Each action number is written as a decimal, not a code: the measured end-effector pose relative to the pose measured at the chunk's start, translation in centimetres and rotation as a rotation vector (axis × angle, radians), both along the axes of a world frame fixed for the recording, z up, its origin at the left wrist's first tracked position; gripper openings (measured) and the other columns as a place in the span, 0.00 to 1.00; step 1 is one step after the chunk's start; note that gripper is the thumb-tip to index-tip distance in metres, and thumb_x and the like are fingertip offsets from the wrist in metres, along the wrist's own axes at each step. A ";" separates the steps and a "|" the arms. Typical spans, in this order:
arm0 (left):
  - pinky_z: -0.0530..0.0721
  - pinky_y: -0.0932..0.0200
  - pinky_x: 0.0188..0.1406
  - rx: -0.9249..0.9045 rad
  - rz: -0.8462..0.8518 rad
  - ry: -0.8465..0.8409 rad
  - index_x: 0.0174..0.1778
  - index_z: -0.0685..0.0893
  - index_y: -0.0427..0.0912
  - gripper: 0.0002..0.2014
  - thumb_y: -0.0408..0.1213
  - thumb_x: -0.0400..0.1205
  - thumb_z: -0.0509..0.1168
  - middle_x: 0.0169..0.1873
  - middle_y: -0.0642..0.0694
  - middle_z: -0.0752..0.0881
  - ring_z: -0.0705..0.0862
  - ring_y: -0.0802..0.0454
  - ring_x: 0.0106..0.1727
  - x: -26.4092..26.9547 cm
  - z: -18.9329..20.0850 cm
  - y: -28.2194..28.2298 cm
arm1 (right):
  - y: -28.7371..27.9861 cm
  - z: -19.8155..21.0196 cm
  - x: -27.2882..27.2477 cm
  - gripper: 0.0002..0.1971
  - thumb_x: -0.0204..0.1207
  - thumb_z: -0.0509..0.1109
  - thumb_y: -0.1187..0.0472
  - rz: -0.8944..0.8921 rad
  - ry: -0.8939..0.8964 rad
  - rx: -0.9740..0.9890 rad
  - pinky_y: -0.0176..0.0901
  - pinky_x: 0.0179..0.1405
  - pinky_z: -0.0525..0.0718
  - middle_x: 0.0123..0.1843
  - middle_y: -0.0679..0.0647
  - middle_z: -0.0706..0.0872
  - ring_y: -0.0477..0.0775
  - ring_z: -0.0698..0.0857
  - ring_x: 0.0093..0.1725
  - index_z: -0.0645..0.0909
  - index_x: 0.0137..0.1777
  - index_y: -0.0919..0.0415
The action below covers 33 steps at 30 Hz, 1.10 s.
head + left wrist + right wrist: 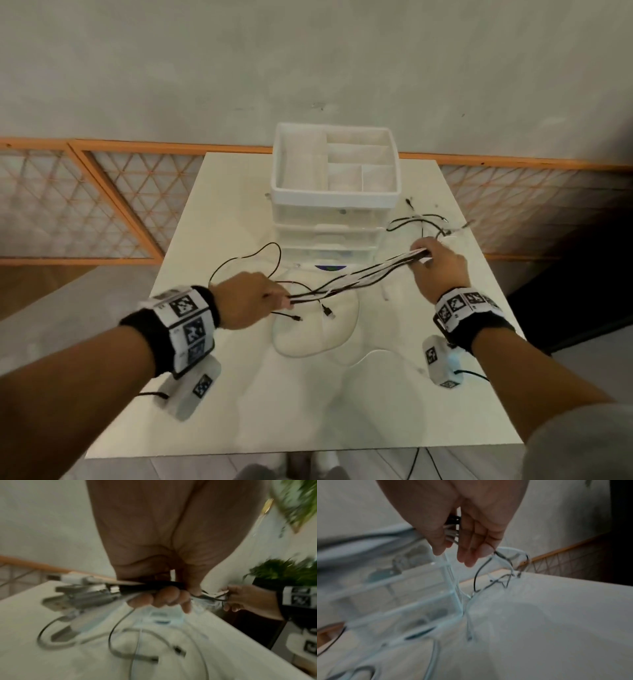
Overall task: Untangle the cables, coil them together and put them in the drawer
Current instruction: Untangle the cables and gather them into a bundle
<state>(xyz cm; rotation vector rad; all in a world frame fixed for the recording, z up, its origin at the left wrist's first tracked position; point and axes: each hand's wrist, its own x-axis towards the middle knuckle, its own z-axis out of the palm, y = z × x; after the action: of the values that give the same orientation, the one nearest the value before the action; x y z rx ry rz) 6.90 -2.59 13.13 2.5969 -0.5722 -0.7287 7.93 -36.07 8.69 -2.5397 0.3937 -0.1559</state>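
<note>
A bundle of black and white cables [356, 275] stretches in the air between my two hands, in front of the clear plastic drawer unit [329, 236]. My left hand [251, 301] grips one end of the bundle [150, 586], fingers curled round it; loose plug ends hang below onto the table [179, 651]. My right hand [435, 262] holds the other end between thumb and fingers [452, 534]. Beyond it, black cable tails [423, 222] lie looped on the table right of the drawers [494, 574]. The drawers look closed.
A white divided tray [335, 164] sits on top of the drawer unit. The white table [308, 394] ends near me and at the right, where the floor is dark. A green plant [283, 569] shows at the right in the left wrist view.
</note>
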 end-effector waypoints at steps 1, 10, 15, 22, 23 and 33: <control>0.74 0.59 0.47 0.059 0.036 -0.001 0.57 0.89 0.51 0.14 0.44 0.89 0.57 0.38 0.54 0.85 0.81 0.50 0.45 -0.3 -1.8 0.0 | 0.7 -0.9 -0.6 0.19 0.76 0.75 0.55 0.050 0.065 0.041 0.42 0.51 0.76 0.46 0.59 0.89 0.66 0.88 0.53 0.79 0.67 0.51; 0.74 0.56 0.48 0.024 0.268 0.032 0.47 0.79 0.46 0.11 0.42 0.89 0.54 0.48 0.45 0.84 0.80 0.45 0.51 -1.6 -6.3 1.0 | 7.6 -8.4 -8.8 0.19 0.73 0.69 0.52 0.598 0.527 -0.246 0.46 0.60 0.78 0.64 0.47 0.76 0.58 0.82 0.62 0.75 0.65 0.46; 0.71 0.55 0.36 -0.110 0.320 0.030 0.42 0.78 0.38 0.17 0.48 0.88 0.56 0.32 0.49 0.76 0.76 0.46 0.37 -1.6 -3.5 -0.5 | 7.4 -8.6 -8.6 0.13 0.78 0.63 0.53 0.624 0.504 -0.330 0.44 0.57 0.80 0.61 0.51 0.86 0.59 0.85 0.60 0.83 0.60 0.47; 0.69 0.61 0.29 -0.639 0.407 0.050 0.47 0.78 0.42 0.14 0.46 0.89 0.55 0.37 0.50 0.82 0.72 0.57 0.29 -1.2 0.4 -5.2 | 9.3 3.8 -3.8 0.08 0.76 0.77 0.53 0.604 -0.162 0.158 0.40 0.39 0.77 0.33 0.52 0.85 0.47 0.79 0.33 0.92 0.40 0.55; 0.68 0.64 0.26 -0.727 0.421 0.120 0.47 0.78 0.46 0.12 0.46 0.90 0.55 0.40 0.49 0.86 0.71 0.58 0.27 -1.1 0.5 -5.8 | 9.5 6.1 -3.3 0.06 0.75 0.77 0.54 0.585 -0.228 0.193 0.38 0.38 0.77 0.33 0.52 0.84 0.47 0.78 0.32 0.92 0.40 0.54; 0.68 0.59 0.26 -0.504 0.516 0.199 0.40 0.74 0.43 0.15 0.48 0.89 0.55 0.38 0.43 0.79 0.70 0.52 0.30 -0.9 -3.6 -1.8 | 1.1 12.1 1.1 0.10 0.81 0.71 0.52 0.049 -0.528 0.089 0.22 0.47 0.75 0.50 0.54 0.85 0.42 0.80 0.41 0.89 0.53 0.57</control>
<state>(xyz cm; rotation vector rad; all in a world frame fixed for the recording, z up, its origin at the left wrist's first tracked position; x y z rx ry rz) 5.98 -4.35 9.50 2.0390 -0.0053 -0.5657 9.00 -34.94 20.76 -2.3019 0.1246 -0.7505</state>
